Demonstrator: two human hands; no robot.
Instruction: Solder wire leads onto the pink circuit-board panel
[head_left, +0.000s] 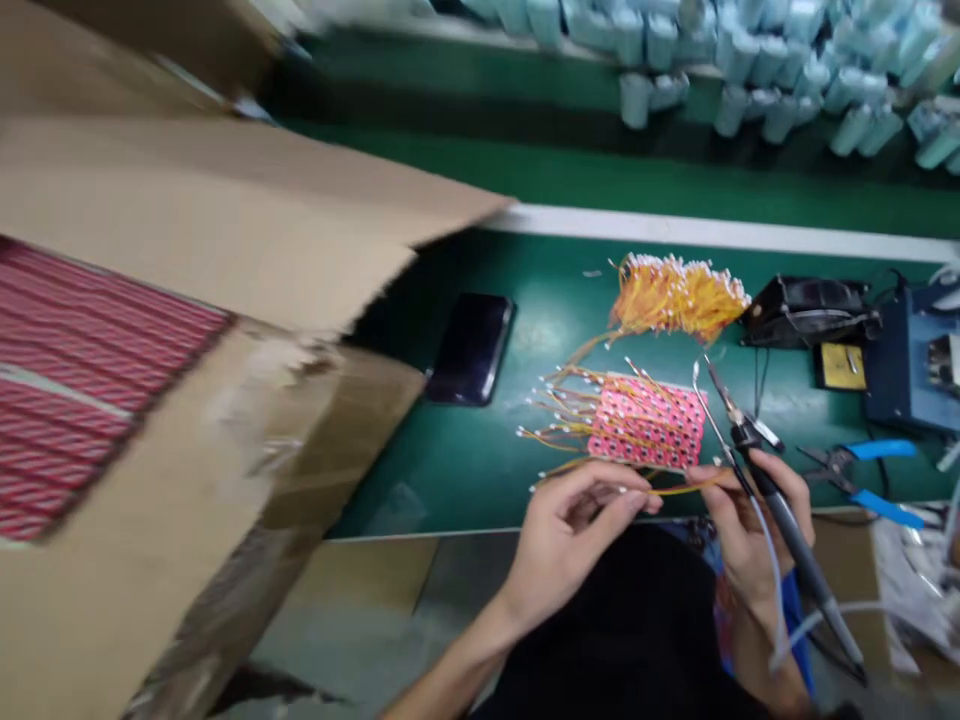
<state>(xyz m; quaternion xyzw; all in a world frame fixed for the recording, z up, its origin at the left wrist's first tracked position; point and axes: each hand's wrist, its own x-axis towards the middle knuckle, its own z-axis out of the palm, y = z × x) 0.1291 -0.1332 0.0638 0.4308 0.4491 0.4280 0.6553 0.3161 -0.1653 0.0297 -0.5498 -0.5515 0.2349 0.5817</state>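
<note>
My left hand (574, 530) pinches the end of a thin yellow wire (690, 485) between its fingertips. That wire runs across to my right hand (750, 530), which grips a black-handled soldering iron (787, 530) with a pale cable trailing from it. Thin metal tweezers (716, 420) stick up just beyond my right fingers. Directly ahead of both hands lies a pink printed board (649, 422), with several yellow wires fanning from its left side. Farther back sits a tangled bundle of orange-yellow wires (675, 298).
A large cardboard box (187, 230) holding red-striped material (67, 390) blocks the left side. A black phone (471, 348) lies on the green mat (510, 470). Blue-handled pliers (862, 480), a black fan unit (806, 310) and a blue soldering station (911, 350) stand to the right.
</note>
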